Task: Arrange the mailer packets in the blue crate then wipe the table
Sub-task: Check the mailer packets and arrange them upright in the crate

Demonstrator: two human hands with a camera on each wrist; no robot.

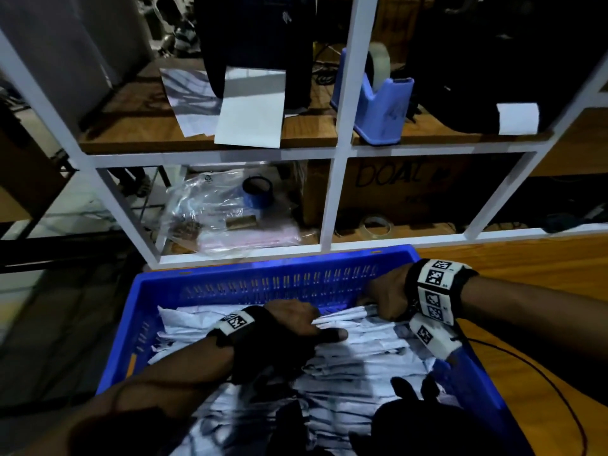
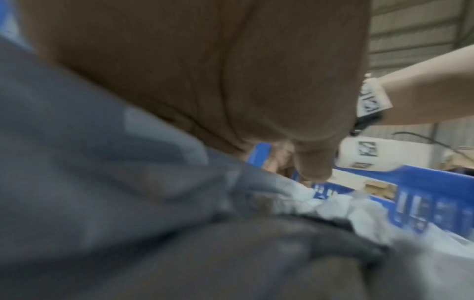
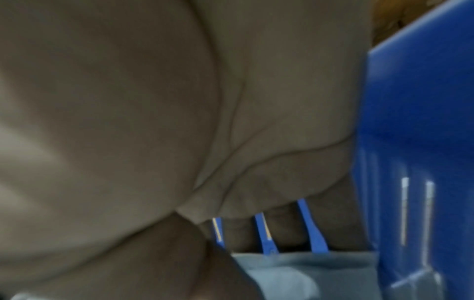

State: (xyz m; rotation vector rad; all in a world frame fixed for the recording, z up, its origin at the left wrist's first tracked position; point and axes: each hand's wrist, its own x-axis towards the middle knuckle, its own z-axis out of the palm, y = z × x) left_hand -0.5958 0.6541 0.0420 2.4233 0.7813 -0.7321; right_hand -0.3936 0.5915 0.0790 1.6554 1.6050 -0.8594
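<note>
The blue crate (image 1: pixel 263 263) stands in front of me, filled with several white mailer packets (image 1: pixel 362 353). My left hand (image 1: pixel 296 319) grips a bundle of packets near the crate's far wall, thumb laid along its top and fingers over its far edge. My right hand (image 1: pixel 385 297) curls round the same bundle's right end, close to the slotted far wall. The left wrist view shows my palm and thumb (image 2: pixel 313 162) over grey packet plastic (image 2: pixel 102 162) and the crate wall (image 2: pixel 436 199). In the right wrist view my fingers (image 3: pixel 256 182) are against the crate wall (image 3: pixel 410 121) above a packet (image 3: pixel 295 272).
A white-framed shelf (image 1: pixel 342 153) rises just behind the crate, holding papers (image 1: pixel 250 116), a blue tape dispenser (image 1: pixel 375 103), plastic bags with a blue tape roll (image 1: pixel 258 192) and a cardboard box (image 1: pixel 394 189). The wooden table (image 1: pixel 526 268) extends right, and a cable (image 1: pixel 543 383) lies on it.
</note>
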